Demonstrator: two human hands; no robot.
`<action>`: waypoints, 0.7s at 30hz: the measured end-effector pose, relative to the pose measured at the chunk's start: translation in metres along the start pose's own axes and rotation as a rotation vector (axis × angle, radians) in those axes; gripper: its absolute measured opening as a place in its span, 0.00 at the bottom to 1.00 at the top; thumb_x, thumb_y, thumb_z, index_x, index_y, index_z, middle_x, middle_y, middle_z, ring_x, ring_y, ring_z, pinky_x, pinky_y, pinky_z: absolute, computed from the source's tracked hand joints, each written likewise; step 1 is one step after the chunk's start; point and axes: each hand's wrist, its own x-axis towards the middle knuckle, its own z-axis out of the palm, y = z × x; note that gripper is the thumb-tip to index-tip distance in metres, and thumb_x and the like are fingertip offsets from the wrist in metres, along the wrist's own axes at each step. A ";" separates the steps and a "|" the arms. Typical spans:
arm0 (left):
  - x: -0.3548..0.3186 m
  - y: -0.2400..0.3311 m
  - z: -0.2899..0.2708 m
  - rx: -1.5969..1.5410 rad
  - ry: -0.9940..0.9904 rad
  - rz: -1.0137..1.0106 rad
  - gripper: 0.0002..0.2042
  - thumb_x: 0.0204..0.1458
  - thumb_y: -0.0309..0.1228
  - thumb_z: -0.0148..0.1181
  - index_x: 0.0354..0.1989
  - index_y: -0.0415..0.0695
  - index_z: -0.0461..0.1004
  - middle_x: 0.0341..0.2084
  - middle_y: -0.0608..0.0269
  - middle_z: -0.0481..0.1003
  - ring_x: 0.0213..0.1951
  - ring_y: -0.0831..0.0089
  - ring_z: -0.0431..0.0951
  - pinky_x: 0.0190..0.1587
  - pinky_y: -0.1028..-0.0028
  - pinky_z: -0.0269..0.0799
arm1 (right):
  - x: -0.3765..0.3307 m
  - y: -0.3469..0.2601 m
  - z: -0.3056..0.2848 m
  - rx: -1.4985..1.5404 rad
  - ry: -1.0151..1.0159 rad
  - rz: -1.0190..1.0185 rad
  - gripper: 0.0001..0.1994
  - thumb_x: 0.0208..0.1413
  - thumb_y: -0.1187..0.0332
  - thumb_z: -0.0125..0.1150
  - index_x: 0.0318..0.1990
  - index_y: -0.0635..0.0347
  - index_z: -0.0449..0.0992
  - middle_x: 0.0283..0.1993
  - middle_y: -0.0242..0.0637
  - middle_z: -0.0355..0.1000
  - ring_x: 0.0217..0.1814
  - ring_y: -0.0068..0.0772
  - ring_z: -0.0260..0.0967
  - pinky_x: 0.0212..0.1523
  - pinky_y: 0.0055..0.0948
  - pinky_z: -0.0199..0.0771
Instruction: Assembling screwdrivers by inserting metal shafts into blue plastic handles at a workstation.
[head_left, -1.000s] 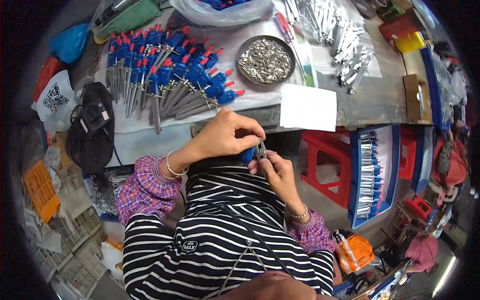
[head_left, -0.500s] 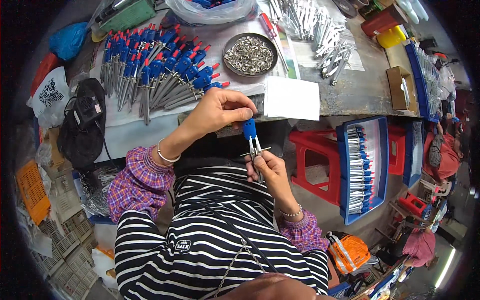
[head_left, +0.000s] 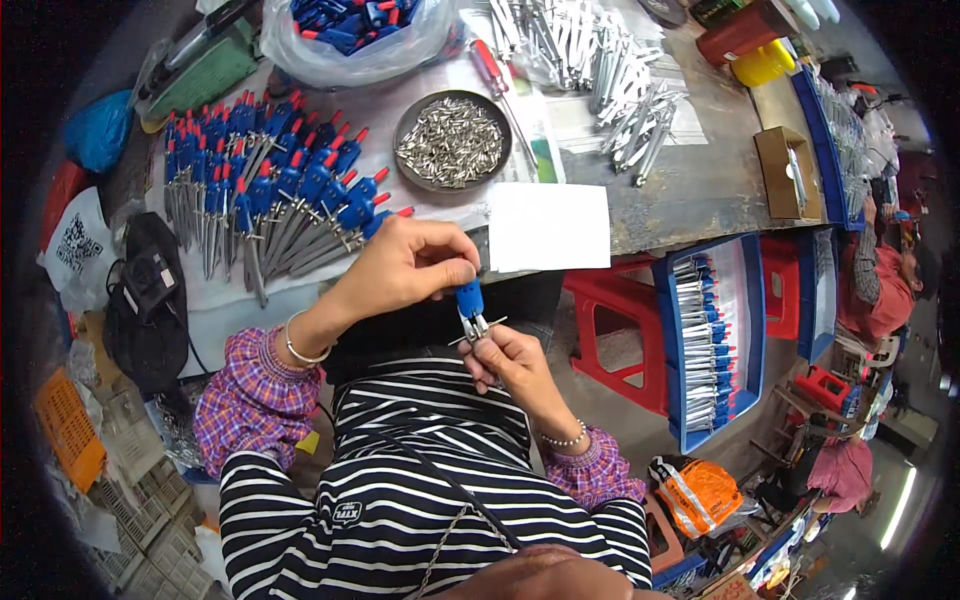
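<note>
My left hand (head_left: 410,262) pinches the top of a small blue plastic head (head_left: 470,299) between thumb and fingers. Below it, my right hand (head_left: 512,368) closes on a metal two-pronged part (head_left: 475,326), whose prongs meet the lower end of the blue head. A thin metal crosspiece sticks out sideways there. How far the prongs sit inside the head cannot be made out. Both hands are in front of the table's near edge, above my lap. Just beyond my left hand lies a pile of similar pieces (head_left: 300,215) with blue heads, red tips and grey metal legs.
A round dish of small metal pins (head_left: 452,142) stands beside white paper (head_left: 550,227). Behind are a plastic bag of blue parts (head_left: 360,50), a red-handled screwdriver (head_left: 487,68) and loose metal strips (head_left: 640,120). At right, a blue tray (head_left: 755,345) of assembled pieces adjoins a red stool (head_left: 620,335).
The view has shifted, so the table things appear further left. Both hands still hold the blue head and metal part, now closer together, with less of the prongs showing.
</note>
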 end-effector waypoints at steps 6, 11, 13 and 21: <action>0.009 0.014 -0.007 0.310 -0.183 0.099 0.06 0.46 0.21 0.57 0.33 0.36 0.76 0.21 0.64 0.75 0.20 0.84 0.71 0.21 0.84 0.63 | 0.001 -0.002 -0.003 0.030 0.006 0.041 0.11 0.61 0.69 0.46 0.38 0.70 0.70 0.24 0.30 0.65 0.21 0.14 0.57 0.23 0.16 0.65; 0.011 0.016 -0.020 0.448 -0.296 0.235 0.12 0.39 0.20 0.61 0.35 0.36 0.77 0.24 0.59 0.77 0.23 0.74 0.75 0.25 0.78 0.67 | 0.003 -0.007 -0.003 -0.038 -0.020 0.079 0.11 0.61 0.68 0.47 0.38 0.70 0.71 0.23 0.29 0.65 0.21 0.15 0.58 0.23 0.16 0.65; 0.009 0.017 -0.020 0.511 -0.295 0.280 0.14 0.35 0.19 0.63 0.35 0.37 0.77 0.25 0.58 0.77 0.25 0.72 0.76 0.26 0.78 0.68 | 0.004 -0.006 -0.002 0.015 -0.065 0.057 0.12 0.61 0.67 0.47 0.38 0.70 0.71 0.22 0.28 0.65 0.20 0.15 0.59 0.23 0.15 0.65; 0.011 0.021 -0.003 0.617 -0.325 0.302 0.17 0.32 0.19 0.65 0.36 0.37 0.75 0.24 0.57 0.75 0.25 0.68 0.75 0.28 0.75 0.68 | 0.000 -0.002 -0.007 0.050 -0.071 0.001 0.12 0.62 0.67 0.46 0.39 0.69 0.71 0.21 0.28 0.64 0.19 0.14 0.57 0.20 0.15 0.61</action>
